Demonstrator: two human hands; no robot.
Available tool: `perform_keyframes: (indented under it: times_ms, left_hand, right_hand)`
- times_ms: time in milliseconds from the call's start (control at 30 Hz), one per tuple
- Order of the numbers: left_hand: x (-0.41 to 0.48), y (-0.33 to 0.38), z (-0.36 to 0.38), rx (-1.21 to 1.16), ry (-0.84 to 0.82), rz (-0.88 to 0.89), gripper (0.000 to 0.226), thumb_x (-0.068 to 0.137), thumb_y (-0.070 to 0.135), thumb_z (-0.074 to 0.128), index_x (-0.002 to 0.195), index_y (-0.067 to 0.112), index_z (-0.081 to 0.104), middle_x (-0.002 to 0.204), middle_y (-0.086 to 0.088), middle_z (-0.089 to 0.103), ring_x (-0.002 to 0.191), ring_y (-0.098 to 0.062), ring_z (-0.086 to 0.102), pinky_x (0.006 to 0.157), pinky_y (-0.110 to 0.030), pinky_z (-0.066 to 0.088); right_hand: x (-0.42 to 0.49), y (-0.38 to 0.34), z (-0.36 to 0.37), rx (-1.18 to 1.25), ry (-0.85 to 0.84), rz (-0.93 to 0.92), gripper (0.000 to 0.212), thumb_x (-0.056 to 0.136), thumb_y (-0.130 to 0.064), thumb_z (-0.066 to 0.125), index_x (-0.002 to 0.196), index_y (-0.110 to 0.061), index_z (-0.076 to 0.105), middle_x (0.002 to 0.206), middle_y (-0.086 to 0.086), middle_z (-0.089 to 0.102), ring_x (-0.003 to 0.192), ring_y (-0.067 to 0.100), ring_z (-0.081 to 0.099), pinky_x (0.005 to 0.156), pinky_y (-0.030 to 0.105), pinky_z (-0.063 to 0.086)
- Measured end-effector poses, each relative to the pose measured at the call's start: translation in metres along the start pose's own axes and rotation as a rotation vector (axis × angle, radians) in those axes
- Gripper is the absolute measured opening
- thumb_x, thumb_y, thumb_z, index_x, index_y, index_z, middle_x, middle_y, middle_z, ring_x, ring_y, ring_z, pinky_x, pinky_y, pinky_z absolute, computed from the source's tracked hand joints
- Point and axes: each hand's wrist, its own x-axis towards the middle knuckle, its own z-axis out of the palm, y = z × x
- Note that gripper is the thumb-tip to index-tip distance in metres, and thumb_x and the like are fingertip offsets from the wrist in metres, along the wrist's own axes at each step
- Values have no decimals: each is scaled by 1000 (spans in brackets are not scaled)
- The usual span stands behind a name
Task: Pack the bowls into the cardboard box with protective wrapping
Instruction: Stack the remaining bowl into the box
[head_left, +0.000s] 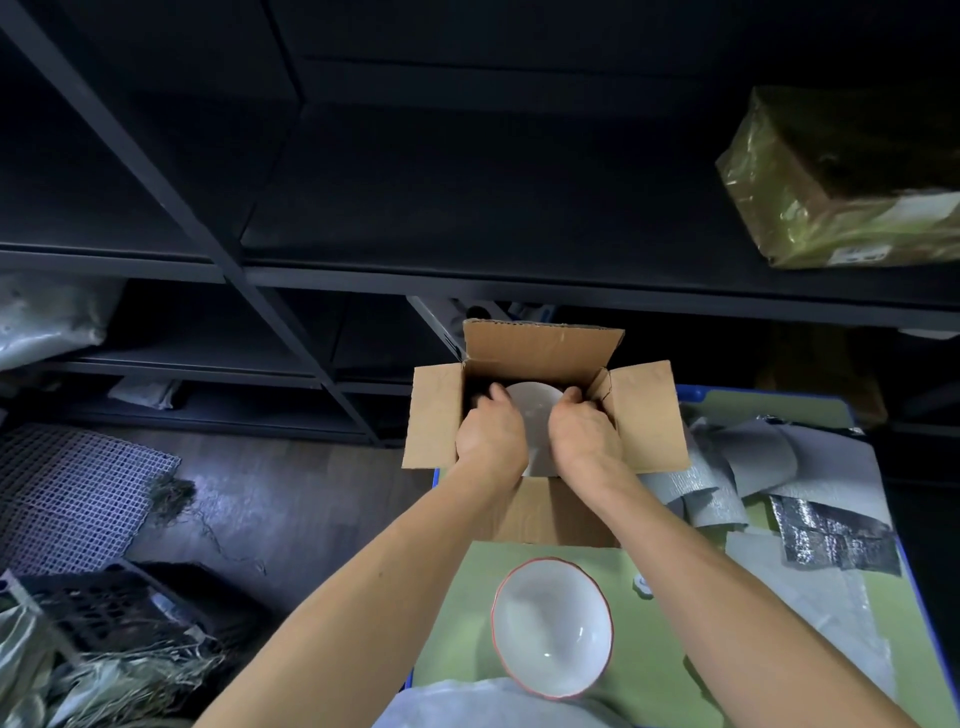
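A red-rimmed bowl (553, 626) sat on the green mat (451, 613) just on the near side of the cardboard box (540, 349), and both arms reached straight out, the left hand (491, 431) and right hand (584, 432) inside the box, fingers curled round a white bowl (535, 408) there.
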Motion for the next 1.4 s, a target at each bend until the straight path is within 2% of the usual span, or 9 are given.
perform_keyframes:
  times_ms: [233,533,667,833,1000,1133,1200,1300,1400]
  left_hand:
    - [-5,-1,-1,74,58,75,76,92,7,60,150,-8,13,144,-21,41,123,-28,51,89,-31,51]
    - [-6,-2,-4,-27,48,23,77,94,10,60,152,-2,12,144,-21,43,121,-29,57,92,-32,50]
    - [-9,-4,-6,68,52,92,69,97,8,52,151,-9,13,152,-23,33,128,-30,48,94,-33,49]
    - [-15,-5,-6,79,107,129,71,99,11,50,150,-14,8,150,-24,36,129,-29,47,97,-31,47]
    - [-43,-17,-21,13,200,244,42,97,10,48,136,-4,41,129,-17,52,108,-23,56,78,-26,45]
    - [-76,-37,-19,-101,227,302,14,96,7,45,104,10,56,107,-9,55,81,-24,55,65,-28,36]
    - [-92,-47,-9,-169,284,357,14,97,9,42,95,11,56,100,-6,55,86,-25,55,71,-32,42]
    - [-109,-57,3,-231,319,405,25,100,16,40,109,11,63,109,-2,58,101,-24,53,83,-35,46]
    - [-118,-60,7,-235,347,441,30,103,21,39,115,14,66,115,2,59,103,-22,50,86,-35,46]
  right_hand:
    - [-3,-1,0,-7,14,4,46,101,-3,40,144,4,27,137,24,51,123,33,57,96,37,48]
    - [-7,-5,-5,15,-7,18,45,102,-5,37,146,3,26,138,23,51,125,33,56,98,37,48]
    - [-9,-5,-10,59,-47,35,45,100,-4,42,143,2,29,140,23,49,128,35,53,100,39,46]
    - [-15,-4,-11,81,-43,44,47,99,-4,43,143,5,30,143,25,45,132,37,49,102,39,43]
    - [-34,3,-14,62,19,-19,52,95,-1,53,141,8,33,141,24,44,129,35,49,100,36,44]
    - [-59,16,-13,78,59,-120,39,93,-1,54,131,3,46,133,22,47,117,36,55,91,37,46]
    - [-73,23,-12,55,107,-181,29,92,-2,52,121,-2,53,126,18,51,114,35,55,86,37,44]
    - [-92,32,-7,79,175,-210,22,89,-5,49,110,-7,56,118,12,53,107,34,57,75,35,40]
    - [-108,43,2,136,264,-233,29,89,-6,49,116,-9,60,121,6,55,106,30,58,82,35,46]
